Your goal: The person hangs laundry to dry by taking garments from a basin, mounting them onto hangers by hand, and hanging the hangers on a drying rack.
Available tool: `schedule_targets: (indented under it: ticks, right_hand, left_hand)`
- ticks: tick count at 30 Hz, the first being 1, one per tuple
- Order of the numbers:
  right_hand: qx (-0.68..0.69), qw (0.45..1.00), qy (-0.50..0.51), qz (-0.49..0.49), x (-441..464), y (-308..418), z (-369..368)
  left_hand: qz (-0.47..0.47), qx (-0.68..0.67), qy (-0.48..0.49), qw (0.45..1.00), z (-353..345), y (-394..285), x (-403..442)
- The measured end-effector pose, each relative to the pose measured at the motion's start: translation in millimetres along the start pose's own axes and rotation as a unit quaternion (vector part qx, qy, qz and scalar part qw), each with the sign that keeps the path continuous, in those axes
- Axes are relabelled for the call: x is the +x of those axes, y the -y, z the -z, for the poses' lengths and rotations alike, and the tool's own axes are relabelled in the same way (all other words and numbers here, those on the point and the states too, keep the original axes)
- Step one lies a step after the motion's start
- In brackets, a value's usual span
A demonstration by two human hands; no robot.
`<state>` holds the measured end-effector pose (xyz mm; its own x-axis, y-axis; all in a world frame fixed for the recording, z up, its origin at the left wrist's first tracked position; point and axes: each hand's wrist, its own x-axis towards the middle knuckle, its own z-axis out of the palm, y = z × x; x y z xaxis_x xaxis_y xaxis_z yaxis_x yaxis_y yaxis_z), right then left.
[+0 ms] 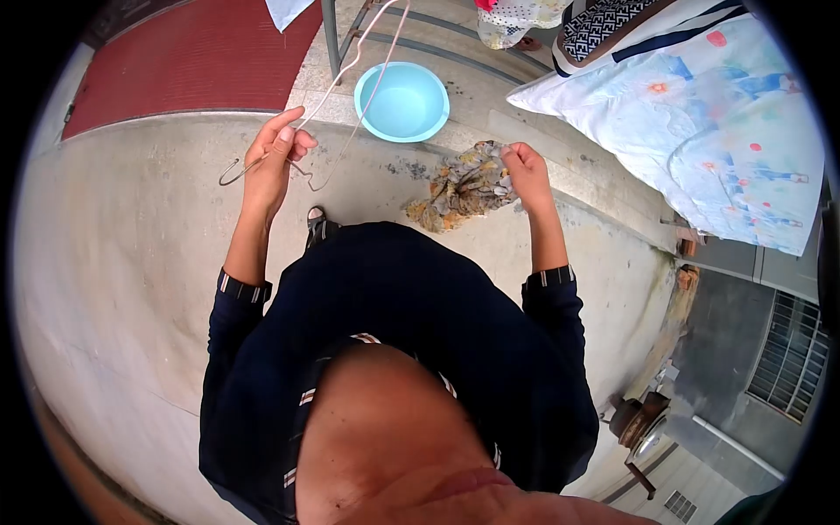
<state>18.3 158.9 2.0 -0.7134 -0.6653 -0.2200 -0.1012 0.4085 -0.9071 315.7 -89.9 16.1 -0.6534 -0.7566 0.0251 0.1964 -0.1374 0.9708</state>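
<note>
My left hand (278,162) is closed around a thin wire clothes hanger (339,80), with the hook sticking out to the left of the hand and the long frame reaching up and to the right. On the right, my right hand (527,175) pinches the edge of a crumpled, patterned cloth (464,188) in grey, yellow and brown. The cloth hangs bunched below and left of those fingers. Beyond both hands, a light blue basin (402,101) sits on the ground, with no contents visible in it.
A metal rack (420,54) stands behind the basin. White printed fabric (700,131) and a dark patterned cloth (604,35) hang at the upper right. A red mat or panel (201,66) lies upper left. A barred window (792,354) is at the far right.
</note>
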Motion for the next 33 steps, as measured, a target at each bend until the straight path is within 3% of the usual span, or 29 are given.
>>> schedule_targets:
  ticks: [3,8,15,19,23,26,30,33]
  right_hand:
    - [0.103,0.994,-0.037,0.016,-6,21,-9]
    - [0.267,0.962,-0.047,0.017,-32,68,-41]
    - [0.32,0.947,0.003,0.038,-44,131,-130]
    - [0.369,0.929,0.028,0.023,-59,164,-161]
    - [0.388,0.917,0.047,0.08,-68,164,-152]
    - [0.334,0.937,0.002,0.104,-76,156,-148]
    - [-0.045,0.99,-0.087,0.1,-63,112,-142]
    - [-0.092,0.972,-0.185,0.109,-44,84,-147]
  left_hand:
    - [-0.051,-0.099,0.061,0.992,-9,-5,11]
    - [-0.123,-0.311,0.193,0.922,-10,-29,29]
    - [-0.13,-0.408,0.29,0.856,21,-34,40]
    - [-0.077,-0.364,0.291,0.881,50,-2,46]
    - [-0.02,-0.139,0.294,0.945,78,11,45]
    - [-0.03,-0.027,0.307,0.951,94,-19,51]
    - [-0.083,0.107,0.306,0.942,109,-71,55]
    - [-0.07,0.174,0.328,0.926,111,-88,51]
